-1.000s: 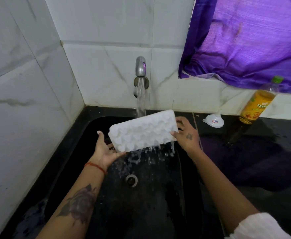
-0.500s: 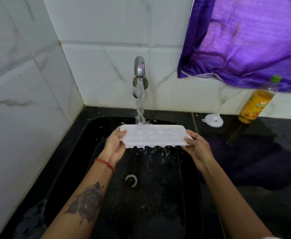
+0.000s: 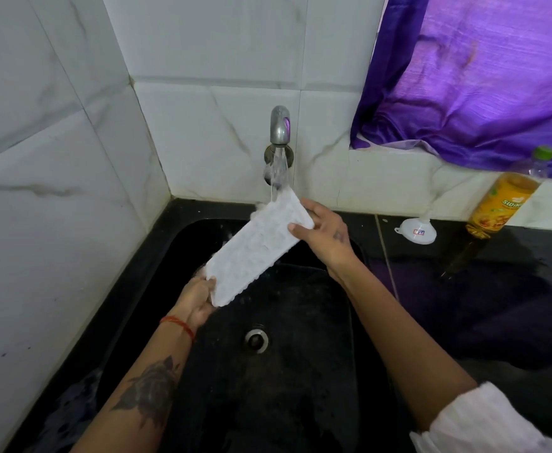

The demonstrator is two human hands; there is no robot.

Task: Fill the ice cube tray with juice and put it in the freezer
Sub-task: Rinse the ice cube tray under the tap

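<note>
Two hands tilt tray (image 3: 257, 248) under tap (image 3: 280, 129).
Left hand (image 3: 197, 302) grips near end, right hand (image 3: 325, 228) pinches far end; drain fully before juice.

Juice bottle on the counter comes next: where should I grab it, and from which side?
Grip the juice bottle round its labelled middle, coming from the sink side with the right hand. It leans against the wall, and the funnel sits beside its base.

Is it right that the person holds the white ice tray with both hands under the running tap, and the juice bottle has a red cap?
Not quite. In the head view, both the left hand and right hand hold the ice tray under the running tap, but the juice bottle has a green cap, not red.
</note>
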